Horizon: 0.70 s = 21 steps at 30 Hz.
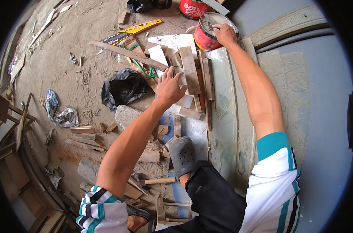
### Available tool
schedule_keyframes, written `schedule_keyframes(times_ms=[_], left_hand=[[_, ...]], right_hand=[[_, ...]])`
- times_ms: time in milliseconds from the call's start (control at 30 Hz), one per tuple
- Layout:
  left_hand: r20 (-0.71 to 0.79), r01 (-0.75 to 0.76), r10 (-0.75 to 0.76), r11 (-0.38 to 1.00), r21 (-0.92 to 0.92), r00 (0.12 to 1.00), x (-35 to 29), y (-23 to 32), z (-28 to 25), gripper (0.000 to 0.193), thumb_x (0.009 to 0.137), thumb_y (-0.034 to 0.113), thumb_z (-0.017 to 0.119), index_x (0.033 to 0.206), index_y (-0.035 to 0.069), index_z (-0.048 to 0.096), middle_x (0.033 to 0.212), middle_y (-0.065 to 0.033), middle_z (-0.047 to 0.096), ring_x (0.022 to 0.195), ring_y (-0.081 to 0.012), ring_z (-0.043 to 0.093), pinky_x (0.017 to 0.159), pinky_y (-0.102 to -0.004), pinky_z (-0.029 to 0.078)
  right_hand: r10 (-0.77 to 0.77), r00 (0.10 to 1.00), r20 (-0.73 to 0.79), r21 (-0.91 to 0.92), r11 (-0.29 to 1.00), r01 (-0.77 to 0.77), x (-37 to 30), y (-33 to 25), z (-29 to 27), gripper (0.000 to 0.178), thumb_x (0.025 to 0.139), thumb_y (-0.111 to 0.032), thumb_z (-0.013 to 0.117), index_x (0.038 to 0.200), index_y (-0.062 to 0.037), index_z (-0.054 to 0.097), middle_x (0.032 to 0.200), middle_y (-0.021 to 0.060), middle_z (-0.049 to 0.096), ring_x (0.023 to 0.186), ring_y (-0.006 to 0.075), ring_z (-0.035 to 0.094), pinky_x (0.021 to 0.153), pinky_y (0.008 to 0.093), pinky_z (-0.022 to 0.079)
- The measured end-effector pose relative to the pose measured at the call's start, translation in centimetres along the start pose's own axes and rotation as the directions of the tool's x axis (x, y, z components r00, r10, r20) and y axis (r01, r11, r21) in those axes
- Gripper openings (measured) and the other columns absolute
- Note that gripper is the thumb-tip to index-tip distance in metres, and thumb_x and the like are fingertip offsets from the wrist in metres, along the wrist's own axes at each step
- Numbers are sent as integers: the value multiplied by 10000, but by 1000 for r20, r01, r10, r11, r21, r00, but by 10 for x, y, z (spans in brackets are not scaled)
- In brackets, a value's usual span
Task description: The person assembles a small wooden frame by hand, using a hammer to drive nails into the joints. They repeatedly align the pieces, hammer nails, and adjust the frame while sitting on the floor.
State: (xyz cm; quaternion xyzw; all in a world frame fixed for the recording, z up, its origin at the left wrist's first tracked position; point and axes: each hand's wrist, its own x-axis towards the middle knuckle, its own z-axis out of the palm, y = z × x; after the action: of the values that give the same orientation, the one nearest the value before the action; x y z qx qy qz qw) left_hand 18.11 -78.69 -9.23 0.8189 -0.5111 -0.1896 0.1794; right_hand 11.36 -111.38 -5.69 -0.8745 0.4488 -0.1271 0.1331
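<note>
My left hand (170,88) is open, its fingers spread over a pile of wood offcuts. Under its fingertips lies the end of a long brown wooden strip (126,54). Just right of it is a pale wooden block (189,70), with a white piece (158,55) beyond. My right hand (225,35) reaches to the far side, its fingers closed at the top of a red can (206,39). Something small and dark shows by the fingertips, too small to name. A yellow-and-black handsaw (139,28) lies beyond the wood.
A black plastic bag (123,88) and a stone block (128,115) are left of the pile. Near my grey clog (182,156) lies a hammer (159,181). A glass sheet (222,101) leans along the right. Another red can (193,8) stands at the back.
</note>
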Motion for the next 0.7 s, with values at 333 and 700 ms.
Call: schedule_keyframes(times_ms=[333, 700], left_hand=[[-8, 3, -3, 1000, -13, 1000, 9, 14, -2, 587, 859, 363, 655, 1392, 161, 516, 1536, -201, 347, 1427, -361, 314, 1151, -488, 278], [162, -14, 22, 999, -52, 987, 9, 32, -4, 706, 854, 400, 623, 1476, 149, 405, 1571, -203, 293, 1452, -345, 285, 1158, -482, 278]], right_hand=[[-51, 986, -161, -74, 996, 39, -25, 5, -8, 236, 884, -244, 634, 1097, -214, 734, 1236, 120, 601, 1193, 312, 545, 992, 448, 473], [71, 994, 79, -23, 997, -70, -9, -24, -5, 183, 900, -247, 621, 1031, -169, 720, 1180, 87, 658, 1151, 304, 598, 950, 449, 501]])
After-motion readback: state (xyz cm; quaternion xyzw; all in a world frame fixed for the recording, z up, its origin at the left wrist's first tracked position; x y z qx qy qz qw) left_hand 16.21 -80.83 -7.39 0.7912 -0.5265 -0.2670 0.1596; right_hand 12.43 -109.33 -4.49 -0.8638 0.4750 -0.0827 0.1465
